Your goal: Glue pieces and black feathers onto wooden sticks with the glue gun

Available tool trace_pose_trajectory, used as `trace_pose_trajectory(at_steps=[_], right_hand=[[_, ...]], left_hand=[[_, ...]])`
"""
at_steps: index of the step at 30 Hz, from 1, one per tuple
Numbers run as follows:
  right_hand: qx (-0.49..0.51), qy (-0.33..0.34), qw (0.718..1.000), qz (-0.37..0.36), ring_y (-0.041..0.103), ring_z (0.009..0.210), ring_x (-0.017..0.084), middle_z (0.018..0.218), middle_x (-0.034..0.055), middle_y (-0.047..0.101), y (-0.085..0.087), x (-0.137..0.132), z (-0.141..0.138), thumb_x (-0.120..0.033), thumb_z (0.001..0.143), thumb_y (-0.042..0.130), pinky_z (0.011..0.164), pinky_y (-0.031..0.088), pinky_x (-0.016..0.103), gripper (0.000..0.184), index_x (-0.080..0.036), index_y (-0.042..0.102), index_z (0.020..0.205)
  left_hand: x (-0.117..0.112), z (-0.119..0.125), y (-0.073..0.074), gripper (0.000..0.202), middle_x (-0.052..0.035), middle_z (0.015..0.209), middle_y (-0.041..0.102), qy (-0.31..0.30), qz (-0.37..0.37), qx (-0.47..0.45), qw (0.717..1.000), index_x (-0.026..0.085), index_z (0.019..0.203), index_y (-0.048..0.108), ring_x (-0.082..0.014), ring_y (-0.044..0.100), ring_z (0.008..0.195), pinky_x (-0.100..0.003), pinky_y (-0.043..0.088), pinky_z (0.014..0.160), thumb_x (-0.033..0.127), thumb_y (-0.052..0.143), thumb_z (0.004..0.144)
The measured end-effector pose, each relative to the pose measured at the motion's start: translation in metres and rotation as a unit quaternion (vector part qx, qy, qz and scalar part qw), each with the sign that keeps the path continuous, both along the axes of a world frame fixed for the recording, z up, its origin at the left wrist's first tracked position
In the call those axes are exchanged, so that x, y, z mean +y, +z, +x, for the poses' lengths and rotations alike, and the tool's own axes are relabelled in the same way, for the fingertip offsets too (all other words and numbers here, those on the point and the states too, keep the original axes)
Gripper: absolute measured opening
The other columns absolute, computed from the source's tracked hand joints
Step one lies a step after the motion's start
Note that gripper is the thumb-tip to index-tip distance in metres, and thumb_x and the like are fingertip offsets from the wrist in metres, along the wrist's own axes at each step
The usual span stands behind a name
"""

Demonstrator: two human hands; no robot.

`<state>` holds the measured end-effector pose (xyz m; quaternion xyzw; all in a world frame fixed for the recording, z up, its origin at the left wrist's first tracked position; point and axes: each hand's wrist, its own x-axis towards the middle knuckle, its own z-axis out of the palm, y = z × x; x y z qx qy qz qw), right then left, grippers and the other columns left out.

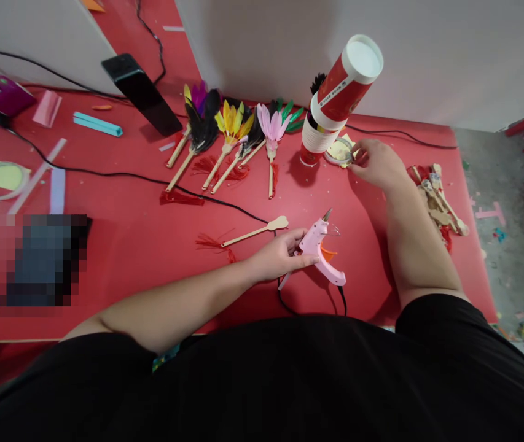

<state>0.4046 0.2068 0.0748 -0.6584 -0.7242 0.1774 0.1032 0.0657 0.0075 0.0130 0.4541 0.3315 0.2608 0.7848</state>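
My left hand (284,253) is wrapped round a pink hot glue gun (313,238) with an orange trigger, its metal nozzle tilted up and to the right. Just beyond it on the red table lies a flat wooden stick (249,234) with a rounded head and a red tassel. At the back, my right hand (378,162) reaches to the rim of a round clear ring (328,158) with pale yellow pieces in it. Its fingers are curled together there; what they pinch is too small to make out.
Feather-topped sticks (230,132) with red tassels lie in a row at the back. Beside the ring lean stacked red-and-white paper cups (342,83). More wooden sticks (439,202) are piled at the right edge. A phone (144,95) stands at the back left; a black cord (118,174) crosses the table.
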Motion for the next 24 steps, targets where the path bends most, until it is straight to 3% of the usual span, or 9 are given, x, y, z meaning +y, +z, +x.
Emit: trace_pose_trajectory(at_steps=[6, 11, 17, 21, 24], right_hand=[[0.033, 0.010, 0.999, -0.003, 0.079, 0.109, 0.038, 0.122, 0.0149, 0.091, 0.002, 0.005, 0.010, -0.028, 0.095, 0.082, 0.107, 0.062, 0.056, 0.013, -0.028, 0.080, 0.109], [0.071, 0.001, 0.997, 0.020, 0.076, 0.108, 0.039, 0.110, 0.0104, 0.088, -0.008, 0.011, 0.014, -0.035, 0.093, 0.085, 0.105, 0.064, 0.058, 0.009, -0.033, 0.077, 0.097], [0.136, -0.011, 0.990, -0.026, 0.064, 0.087, 0.025, 0.096, 0.0070, 0.083, -0.012, 0.014, 0.017, -0.028, 0.093, 0.090, 0.090, 0.055, 0.046, 0.013, -0.028, 0.078, 0.097], [0.170, -0.014, 0.985, -0.014, 0.066, 0.087, 0.026, 0.095, 0.0058, 0.084, -0.010, 0.013, 0.015, -0.028, 0.091, 0.093, 0.091, 0.057, 0.046, 0.021, -0.029, 0.083, 0.109], [0.159, -0.004, 0.987, 0.008, 0.067, 0.089, 0.027, 0.099, 0.0079, 0.087, -0.009, 0.011, 0.014, -0.031, 0.092, 0.093, 0.094, 0.059, 0.047, 0.018, -0.029, 0.083, 0.107]], left_hand=[[0.000, 0.001, -0.001, 0.068, -0.0083, 0.125, 0.081, 0.004, -0.001, -0.005, 1.000, 0.019, 0.138, 0.077, -0.0235, 0.077, 0.113, -0.038, 0.063, 0.105, 0.052, 0.113, 0.090], [0.000, 0.000, -0.001, 0.068, -0.0082, 0.123, 0.081, 0.007, -0.008, -0.008, 1.000, 0.019, 0.138, 0.078, -0.0232, 0.077, 0.112, -0.038, 0.063, 0.104, 0.051, 0.113, 0.090], [0.000, 0.000, -0.001, 0.067, -0.0072, 0.122, 0.080, 0.011, -0.002, -0.006, 1.000, 0.019, 0.136, 0.078, -0.0226, 0.075, 0.111, -0.037, 0.063, 0.103, 0.051, 0.114, 0.089], [0.000, 0.001, 0.001, 0.067, -0.0069, 0.122, 0.080, 0.009, -0.002, -0.008, 1.000, 0.020, 0.136, 0.077, -0.0226, 0.076, 0.111, -0.037, 0.063, 0.102, 0.050, 0.114, 0.089], [0.000, 0.001, 0.001, 0.067, -0.0061, 0.120, 0.079, 0.011, -0.005, -0.011, 1.000, 0.020, 0.134, 0.076, -0.0220, 0.075, 0.110, -0.036, 0.062, 0.101, 0.051, 0.114, 0.088]])
